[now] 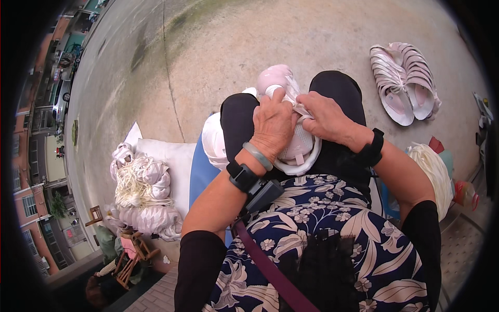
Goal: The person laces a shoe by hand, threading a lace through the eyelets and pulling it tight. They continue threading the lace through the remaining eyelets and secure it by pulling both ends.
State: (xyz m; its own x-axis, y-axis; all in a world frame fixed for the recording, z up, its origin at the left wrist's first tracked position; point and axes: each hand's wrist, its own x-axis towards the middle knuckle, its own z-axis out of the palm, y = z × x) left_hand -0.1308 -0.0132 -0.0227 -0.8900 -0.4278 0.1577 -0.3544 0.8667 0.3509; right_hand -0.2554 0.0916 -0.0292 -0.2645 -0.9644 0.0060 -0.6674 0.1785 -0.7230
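Note:
A pale pink and white shoe upper (300,144) rests between my knees, its rounded toe pointing away from me and its white-rimmed heel opening toward my lap. My left hand (274,122) is closed on the left side of its lacing area, with the fingertips partly hidden. From the other side my right hand (328,117) pinches a whitish strip at the lacing; whether that is a lace or the upper's edge I cannot tell. Both hands almost touch over the middle of the upper.
At left, bundled pink shoe uppers (153,221) and cream laces (136,183) lie on a white sheet (165,155). Nested uppers (403,83) lie on the concrete at far right. A hank of white laces (432,174) hangs by my right forearm. A wooden stool (127,265) is lower left.

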